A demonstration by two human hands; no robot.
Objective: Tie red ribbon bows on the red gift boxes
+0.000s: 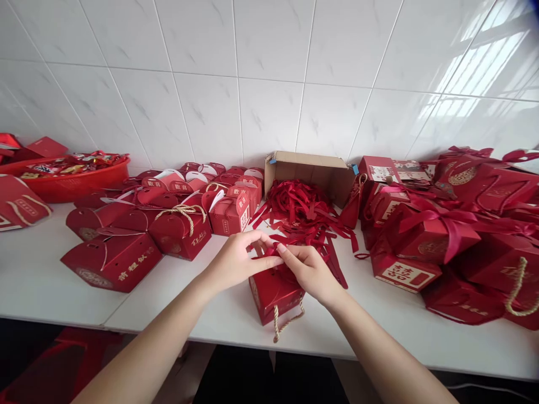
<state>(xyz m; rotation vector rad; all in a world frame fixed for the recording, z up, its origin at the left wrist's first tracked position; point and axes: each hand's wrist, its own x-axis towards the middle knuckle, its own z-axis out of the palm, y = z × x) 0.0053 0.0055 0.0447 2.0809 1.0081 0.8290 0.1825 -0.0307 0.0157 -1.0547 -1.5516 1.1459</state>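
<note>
A small red gift box [273, 297] stands in front of me, with a twisted gold cord handle [276, 324] hanging down its near side. Above its top, my left hand [240, 258] and my right hand [314, 272] meet, fingertips almost touching. Both are closed in a pinch on a red ribbon [274, 251]. My fingers cover part of the ribbon, so I cannot tell how it is looped. Just behind the hands lies a loose heap of red ribbons [298, 205], spilling from an open cardboard box [311, 163] on its side.
Several folded red gift boxes [113, 258] stand left on the white table [177, 306]. Beyond them is a red basin [80, 182] of wrapped sweets. At right, red boxes with ribbon bows [429, 235] are piled up. A tiled wall [269, 106] closes off the back.
</note>
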